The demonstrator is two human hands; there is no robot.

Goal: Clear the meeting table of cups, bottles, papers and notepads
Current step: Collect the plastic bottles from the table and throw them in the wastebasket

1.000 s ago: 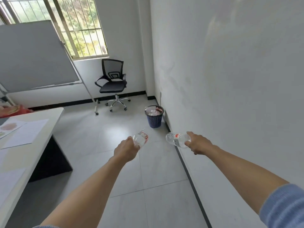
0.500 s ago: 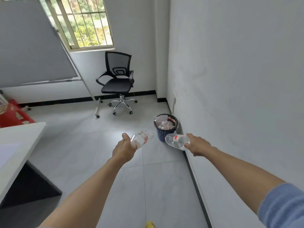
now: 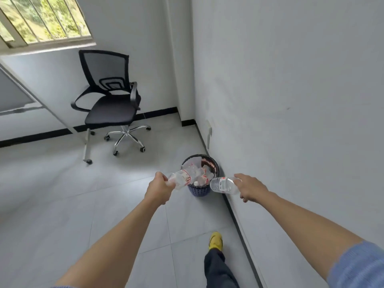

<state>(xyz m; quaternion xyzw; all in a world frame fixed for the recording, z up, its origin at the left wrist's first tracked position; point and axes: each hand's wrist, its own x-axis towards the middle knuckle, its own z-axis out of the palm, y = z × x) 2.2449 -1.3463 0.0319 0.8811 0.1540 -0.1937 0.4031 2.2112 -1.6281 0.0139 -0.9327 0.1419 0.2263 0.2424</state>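
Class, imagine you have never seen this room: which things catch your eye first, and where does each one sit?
Two outstretched arms lead to the left hand and right hand, each gripping a clear plastic bottle, the left bottle and the right bottle, in front of a blue bin already heaped with plastic rubbish by the right-hand wall. Behind, a black chair stands under the window, and a yellow shoe steps forward at the bottom.

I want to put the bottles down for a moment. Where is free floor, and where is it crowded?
Free: the tiles left of the wastebasket, up to the office chair. Crowded: the basket is heaped with plastic and stands close against the wall; the strip there is narrow.
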